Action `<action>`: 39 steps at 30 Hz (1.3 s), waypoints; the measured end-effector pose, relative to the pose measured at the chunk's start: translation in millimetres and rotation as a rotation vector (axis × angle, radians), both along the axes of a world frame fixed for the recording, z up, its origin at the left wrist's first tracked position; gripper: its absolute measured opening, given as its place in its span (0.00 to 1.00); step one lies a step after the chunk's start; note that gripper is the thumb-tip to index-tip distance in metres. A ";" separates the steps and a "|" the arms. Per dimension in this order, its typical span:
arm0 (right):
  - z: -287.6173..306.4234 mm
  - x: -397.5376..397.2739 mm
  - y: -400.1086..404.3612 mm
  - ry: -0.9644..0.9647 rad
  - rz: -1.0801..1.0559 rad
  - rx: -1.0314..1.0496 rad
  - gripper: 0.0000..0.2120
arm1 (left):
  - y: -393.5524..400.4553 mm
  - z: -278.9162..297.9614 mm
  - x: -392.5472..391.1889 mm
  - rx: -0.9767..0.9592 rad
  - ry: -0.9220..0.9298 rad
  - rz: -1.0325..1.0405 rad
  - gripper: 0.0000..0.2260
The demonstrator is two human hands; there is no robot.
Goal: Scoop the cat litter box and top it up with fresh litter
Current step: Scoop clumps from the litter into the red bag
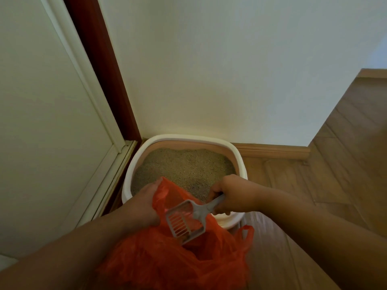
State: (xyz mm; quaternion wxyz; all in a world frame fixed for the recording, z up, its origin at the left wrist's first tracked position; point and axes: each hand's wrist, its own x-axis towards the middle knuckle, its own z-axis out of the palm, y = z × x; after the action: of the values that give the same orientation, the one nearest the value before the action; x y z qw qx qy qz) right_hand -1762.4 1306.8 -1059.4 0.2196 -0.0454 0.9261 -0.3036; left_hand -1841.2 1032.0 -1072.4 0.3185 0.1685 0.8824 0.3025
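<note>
A white litter box (pixel 238 155) with a tan inner rim stands in the corner against the wall, filled with grey-beige litter (pixel 184 168). In front of it hangs an orange plastic bag (pixel 173 260). My left hand (pixel 142 204) grips the bag's upper edge and holds it open. My right hand (pixel 232 195) grips the handle of a grey slotted scoop (pixel 184 220), whose head is tipped down into the bag's mouth. A small dark clump shows at the scoop's lower tip.
A white door (pixel 48 122) with a dark red frame (pixel 100 59) stands at the left. The white wall (pixel 230 70) rises behind the box. Wooden floor (pixel 335 174) and a wooden skirting board (pixel 272 151) lie to the right.
</note>
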 end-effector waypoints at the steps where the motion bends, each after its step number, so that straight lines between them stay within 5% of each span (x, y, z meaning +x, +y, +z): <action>1: 2.3 0.4 1.2 0.012 -0.031 -0.027 0.08 | 0.7 -0.9 -0.9 -0.011 0.019 -0.004 0.53; 26: 3.4 1.2 12.2 0.092 -0.063 0.055 0.08 | 9.4 -9.9 -5.8 0.062 0.074 0.089 0.40; 35: 0.1 -7.2 38.3 0.092 -0.500 -0.375 0.11 | -1.6 -13.1 -9.4 0.053 0.059 0.151 0.37; 39: -9.8 -14.4 47.4 0.169 -0.597 -0.261 0.10 | -10.8 -12.2 -8.2 -0.049 0.093 0.113 0.35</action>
State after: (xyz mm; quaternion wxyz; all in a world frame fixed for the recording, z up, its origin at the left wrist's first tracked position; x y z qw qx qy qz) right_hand -1776.8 1354.2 -1069.1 0.0360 0.1750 0.8668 -0.4656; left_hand -1849.4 1021.1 -1084.6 0.2638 0.1245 0.9115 0.2900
